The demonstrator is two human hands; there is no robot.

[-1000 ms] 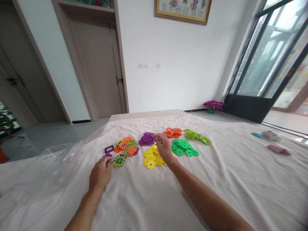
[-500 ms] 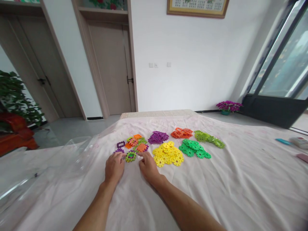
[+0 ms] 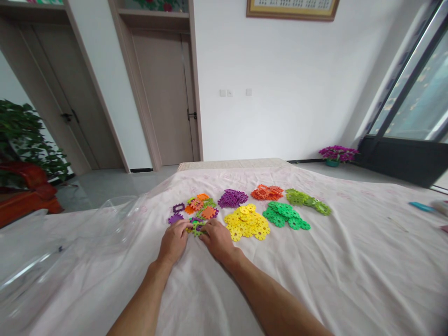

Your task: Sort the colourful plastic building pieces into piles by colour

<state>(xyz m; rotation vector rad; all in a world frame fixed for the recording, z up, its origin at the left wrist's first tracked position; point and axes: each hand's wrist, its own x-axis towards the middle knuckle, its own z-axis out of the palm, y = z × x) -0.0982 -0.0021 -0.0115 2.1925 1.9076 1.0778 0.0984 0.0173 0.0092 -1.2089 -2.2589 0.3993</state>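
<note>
Both hands meet over a joined lime-green and purple plastic piece (image 3: 196,227) on the pale pink sheet (image 3: 315,280). My left hand (image 3: 173,241) pinches its left side and my right hand (image 3: 217,239) pinches its right side. Just beyond them lies a mixed heap of orange, green and purple square pieces (image 3: 201,206), with a loose purple frame (image 3: 178,207) and a purple flake (image 3: 175,218) to the left. Sorted piles lie to the right: purple (image 3: 231,198), yellow (image 3: 247,221), orange (image 3: 267,192), dark green (image 3: 285,215) and lime green (image 3: 308,200).
A clear plastic bag (image 3: 52,252) lies crumpled on the left of the sheet. A blue object (image 3: 422,206) sits near the right edge. A potted plant (image 3: 21,144) and red furniture (image 3: 24,196) stand at left, closed doors (image 3: 164,93) behind, a flower pot (image 3: 336,154) by the glass door.
My right hand left the purple pile and came back left to meet my left hand on the green and purple piece. The camera view shifted left.
</note>
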